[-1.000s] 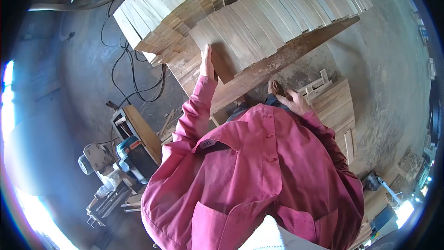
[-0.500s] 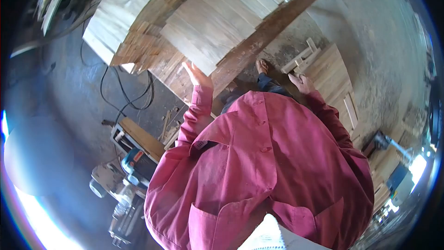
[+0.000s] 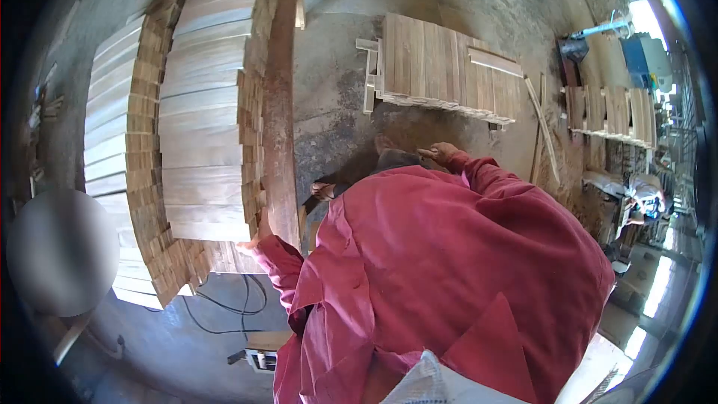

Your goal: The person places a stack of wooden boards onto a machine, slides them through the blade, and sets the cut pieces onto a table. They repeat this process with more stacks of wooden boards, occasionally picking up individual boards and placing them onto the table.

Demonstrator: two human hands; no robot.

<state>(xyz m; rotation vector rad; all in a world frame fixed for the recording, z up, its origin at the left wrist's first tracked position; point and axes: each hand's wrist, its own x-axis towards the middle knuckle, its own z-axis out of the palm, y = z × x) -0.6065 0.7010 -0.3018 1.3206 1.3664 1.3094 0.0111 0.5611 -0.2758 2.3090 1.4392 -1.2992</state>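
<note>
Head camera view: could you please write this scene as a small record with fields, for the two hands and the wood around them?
Place: workshop with a dusty concrete floor
Left hand: at the near end of the board stack, touching it; fingers mostly hidden
Right hand: close to the person's leg, nothing seen in it
Clothing: red shirt
Other wood: low board pile ahead; second pile farther right
Cable: black cable on the floor beside the stack

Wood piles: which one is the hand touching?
The tall pile on the left: the left hand is at its near corner. The flat pile and the small pile lie farther off, untouched.
</note>
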